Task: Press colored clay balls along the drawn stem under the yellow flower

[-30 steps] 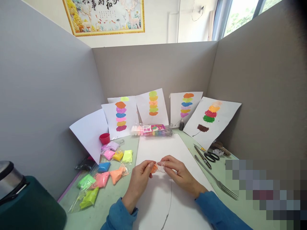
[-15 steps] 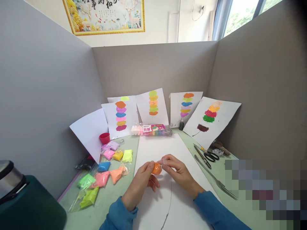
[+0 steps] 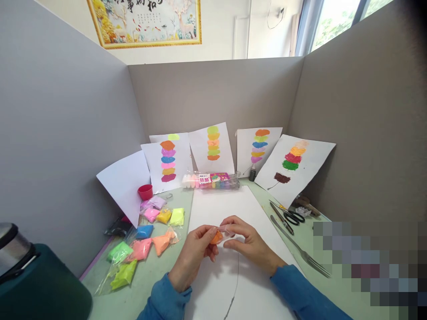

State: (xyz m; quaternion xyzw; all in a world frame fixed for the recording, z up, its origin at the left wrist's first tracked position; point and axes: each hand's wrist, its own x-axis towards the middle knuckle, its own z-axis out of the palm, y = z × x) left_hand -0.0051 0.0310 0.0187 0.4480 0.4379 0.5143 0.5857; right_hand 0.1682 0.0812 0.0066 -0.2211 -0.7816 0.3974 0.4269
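Between thumb and fingers, my left hand (image 3: 196, 249) pinches a small clear bag of orange modelling clay (image 3: 216, 237). My right hand (image 3: 248, 242) has its fingers closed on the loose clear end of the same bag. Both hands are above a white sheet of paper (image 3: 213, 284) with a thin dark curved line drawn on it. To the left lie several more bags of clay, among them a yellow one (image 3: 177, 217), a peach one (image 3: 162, 242), a blue one (image 3: 144, 231) and a green one (image 3: 120, 252).
Painted sheets (image 3: 213, 146) lean against the grey partition, with a clear pack (image 3: 213, 181) before them. A red cup (image 3: 145, 192) stands left. Scissors (image 3: 293, 217) and a fork (image 3: 312, 260) lie right. A dark green flask (image 3: 43, 280) is at front left.
The bag of orange clay has shifted slightly left and tilted. My right thumb has moved down and away from the clay, and more of the clear bag end now shows.
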